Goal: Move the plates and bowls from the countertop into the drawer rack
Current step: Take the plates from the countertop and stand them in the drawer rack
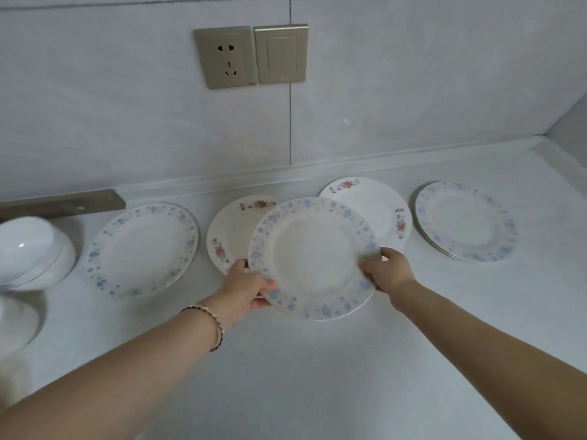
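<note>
A white plate with a blue flower rim is lifted above the countertop, tilted toward me. My left hand grips its left edge, thumb on top. My right hand grips its right edge. Behind it lie two white plates with pink flowers, one at the left and one at the right, both partly hidden. Another blue-rimmed plate lies flat to the left. A small stack of blue-rimmed plates sits at the right. White bowls are stacked at the far left.
A tiled wall with a socket and a switch rises behind the counter. Another white bowl shows at the left edge. A metal strip runs along the back left. The counter meets a side wall at the right corner.
</note>
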The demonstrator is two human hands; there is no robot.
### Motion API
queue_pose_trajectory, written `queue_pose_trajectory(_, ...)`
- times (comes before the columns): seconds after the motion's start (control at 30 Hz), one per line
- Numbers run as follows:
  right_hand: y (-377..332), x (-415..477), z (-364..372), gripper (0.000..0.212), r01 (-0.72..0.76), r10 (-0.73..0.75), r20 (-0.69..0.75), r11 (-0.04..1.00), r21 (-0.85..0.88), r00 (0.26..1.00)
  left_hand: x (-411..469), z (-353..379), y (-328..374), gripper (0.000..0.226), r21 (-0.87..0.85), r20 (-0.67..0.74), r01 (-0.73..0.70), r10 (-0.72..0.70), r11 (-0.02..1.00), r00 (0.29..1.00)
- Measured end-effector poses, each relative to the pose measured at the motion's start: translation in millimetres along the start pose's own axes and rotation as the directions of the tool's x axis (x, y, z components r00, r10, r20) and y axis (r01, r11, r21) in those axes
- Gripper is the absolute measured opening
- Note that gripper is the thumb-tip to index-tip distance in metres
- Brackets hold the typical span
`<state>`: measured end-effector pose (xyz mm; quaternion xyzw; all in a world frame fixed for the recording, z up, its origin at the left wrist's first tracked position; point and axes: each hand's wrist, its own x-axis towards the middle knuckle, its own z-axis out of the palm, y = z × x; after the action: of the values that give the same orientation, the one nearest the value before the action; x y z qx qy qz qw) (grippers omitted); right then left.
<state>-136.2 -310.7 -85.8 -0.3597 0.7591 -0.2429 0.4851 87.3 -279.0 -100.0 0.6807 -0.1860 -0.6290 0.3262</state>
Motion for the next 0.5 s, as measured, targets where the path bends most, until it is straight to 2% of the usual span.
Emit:
queue_pose_trajectory(0.13,35,-56,-25,0.018,0.061,-0.06,0.059,0.998,-0.013,0.996,-60,0,-41,0.054,0.005,0.006,-0.028,0.028,1.0,1.0)
queue_pose_trajectory(0.27,75,-104,-52,0.026,0.132,-0.128,0.089,0.99,-0.05,0.988,-125,7,-87,0.05,-0.04,-0.033,-0.077,0.075,0.996,0.997)
queue_pose_trajectory(0.43,125,-163,-81,0.025,0.241,-0.224,0.166,0.966,-0.092,0.96,-201,12,-161,0.046,-0.078,-0.083,-0.107,0.1,0.991,0.992)
queue_pose_trajectory(0.5,151,-189,-86,0.023,0.243,-0.216,0.218,0.964,-0.106,0.952,-229,9,-194,0.041,-0.081,-0.107,-0.099,0.09,0.992,0.99)
